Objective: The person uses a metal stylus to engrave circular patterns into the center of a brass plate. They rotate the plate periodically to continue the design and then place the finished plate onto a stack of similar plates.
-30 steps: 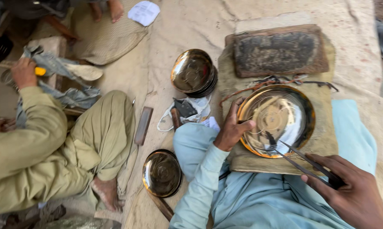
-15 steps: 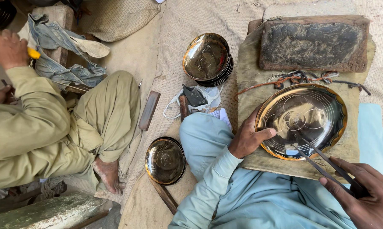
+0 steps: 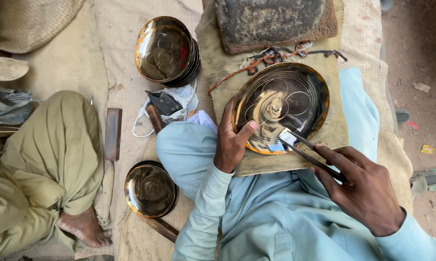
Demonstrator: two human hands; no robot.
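A shiny brass plate (image 3: pixel 281 104) with engraved circles lies on a cloth-covered board in front of me. My left hand (image 3: pixel 232 137) grips the plate's near left rim, thumb laid over the edge. My right hand (image 3: pixel 363 186) holds a thin two-legged metal tool (image 3: pixel 305 150), a compass or divider, whose tips rest on the plate's near inner surface. My light blue sleeves and lap fill the lower view.
A stack of brass plates (image 3: pixel 165 50) stands at upper left, another plate (image 3: pixel 149 189) by my left knee. A dark stone slab (image 3: pixel 273 19) lies beyond the plate, with a cord (image 3: pixel 271 55) before it. A person in olive clothes (image 3: pixel 44 159) sits at left. A flat bar (image 3: pixel 113 133) lies between us.
The view has moved closer and shifted right, so the plate looks larger. My left hand stays on the rim. My right hand with the tool has come nearer the plate.
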